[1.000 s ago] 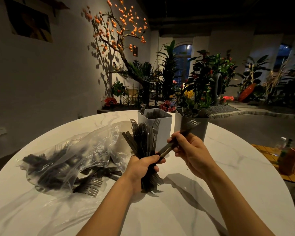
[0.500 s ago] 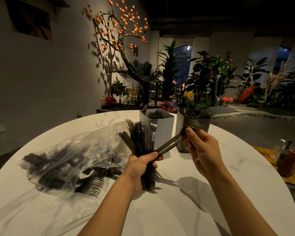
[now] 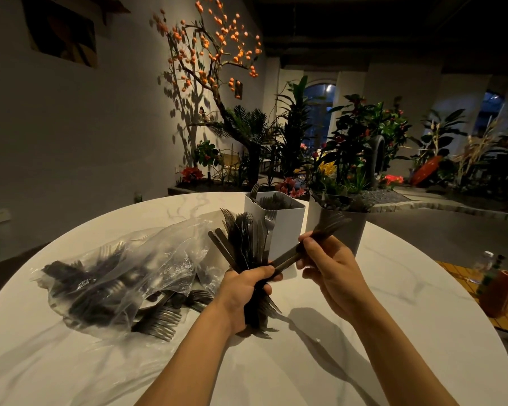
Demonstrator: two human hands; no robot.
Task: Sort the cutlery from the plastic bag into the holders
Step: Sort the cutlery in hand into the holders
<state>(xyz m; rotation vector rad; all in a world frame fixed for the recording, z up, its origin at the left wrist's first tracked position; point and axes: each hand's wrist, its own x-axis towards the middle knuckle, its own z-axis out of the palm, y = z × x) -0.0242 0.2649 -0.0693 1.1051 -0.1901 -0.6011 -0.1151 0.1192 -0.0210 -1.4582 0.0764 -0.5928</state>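
Change: the right hand (image 3: 332, 268) had drawn its forks (image 3: 314, 241) slightly nearer the bundle (image 3: 247, 244) than half a second before.
Left hand (image 3: 241, 294): fingers wrapped round the bundle, upright over the table (image 3: 393, 332).
Right hand: fingers pinching the forks' handles, before the grey holder (image 3: 349, 230).
White holder (image 3: 285, 227): behind the bundle.
Bag (image 3: 123, 276): left, contents dark and hard to make out.
Writing: none readable.

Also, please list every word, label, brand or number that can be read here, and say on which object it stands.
None can be read.
White holder, grey holder, plastic bag: no print visible.
Wall picture: too dark to tell.
Bottle at the right edge: label too blurred.
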